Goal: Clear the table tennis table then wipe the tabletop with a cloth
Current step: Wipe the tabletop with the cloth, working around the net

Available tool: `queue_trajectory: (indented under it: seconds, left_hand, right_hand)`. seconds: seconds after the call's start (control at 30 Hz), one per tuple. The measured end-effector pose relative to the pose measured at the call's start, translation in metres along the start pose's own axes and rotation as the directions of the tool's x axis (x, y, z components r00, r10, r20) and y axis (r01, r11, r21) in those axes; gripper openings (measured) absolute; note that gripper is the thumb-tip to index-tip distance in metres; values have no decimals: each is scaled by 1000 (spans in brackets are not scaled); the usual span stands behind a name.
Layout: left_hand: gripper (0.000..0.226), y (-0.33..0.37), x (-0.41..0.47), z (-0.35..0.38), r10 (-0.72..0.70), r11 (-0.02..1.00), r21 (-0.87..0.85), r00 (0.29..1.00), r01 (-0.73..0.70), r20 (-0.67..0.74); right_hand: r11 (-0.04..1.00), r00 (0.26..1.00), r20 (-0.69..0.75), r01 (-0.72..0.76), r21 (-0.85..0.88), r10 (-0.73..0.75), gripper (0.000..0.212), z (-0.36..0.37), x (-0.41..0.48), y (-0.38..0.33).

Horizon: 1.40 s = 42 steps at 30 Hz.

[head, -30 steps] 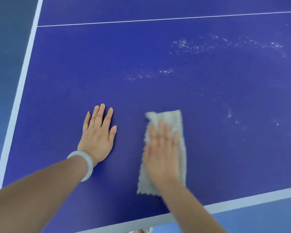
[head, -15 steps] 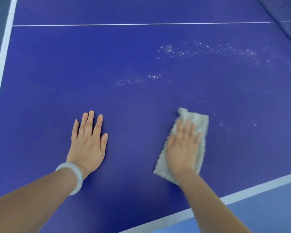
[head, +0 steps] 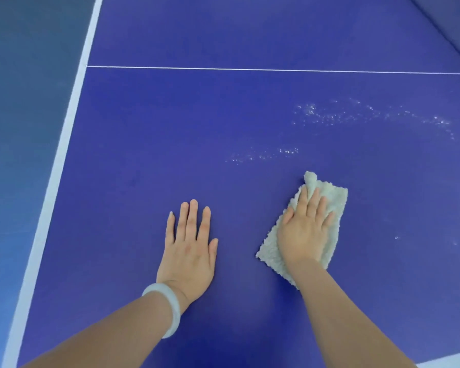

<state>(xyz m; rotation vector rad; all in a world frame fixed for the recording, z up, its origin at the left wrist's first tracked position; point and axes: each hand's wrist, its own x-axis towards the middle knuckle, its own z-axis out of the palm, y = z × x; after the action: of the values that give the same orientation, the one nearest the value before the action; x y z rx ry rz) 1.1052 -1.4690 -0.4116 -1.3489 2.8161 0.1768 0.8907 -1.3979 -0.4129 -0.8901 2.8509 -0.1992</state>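
Head view of a blue table tennis tabletop (head: pixel 250 115), seen from above and bounded at the left by a broad white edge line (head: pixel 61 155), beyond which a darker blue floor (head: pixel 24 75) is visible. A thin white line (head: pixel 250 69) is drawn across the far part of the surface. The left hand (head: pixel 187 251) is laid flat on the bare tabletop, palm down, with the fingers straight and close together and nothing held; a pale bracelet (head: pixel 168 301) is worn at its wrist. The right hand (head: pixel 303 232) is pressed palm down on a pale, fluffy cloth (head: pixel 332 197), its fingers extended over the fabric rather than curled round it. The cloth is spread on the tabletop to the right of the left hand, apart from it, with its far corner bunched upward and its edges showing around the hand on all sides. A band of whitish specks (head: pixel 329 115) is seen on the surface beyond the cloth, toward the right, and a smaller streak of specks (head: pixel 263 155) lies nearer, just beyond the cloth's far corner. A few isolated specks (head: pixel 396 237) are found to the right of the cloth.
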Motion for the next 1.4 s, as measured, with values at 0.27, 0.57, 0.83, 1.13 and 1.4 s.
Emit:
queue_trajectory:
  seconds: [0.27,0.57,0.83,1.13,1.4]
  left_hand:
    - [59,-5,-1,-8,26,999,-41,999,-24,31]
    - [50,-40,106,-25,-123,985,-138,984,105,-130]
    - [60,-44,150,-5,-260,963,-107,957,248,-125]
    - [59,-43,151,-8,-293,954,-97,950,283,-110]
    - [59,-44,152,-10,-280,959,-80,955,273,-101]
  right_hand:
    - [640,634,166,768,-23,-755,58,16,-12,-71]
    - [948,953,29,305,-96,-303,57,7,32,-39]
    - [681,683,126,729,-66,-719,58,20,74,-111]
    - [957,960,-20,275,-95,-278,58,4,103,-51]
    - [684,690,141,723,-96,-710,58,13,140,-112]
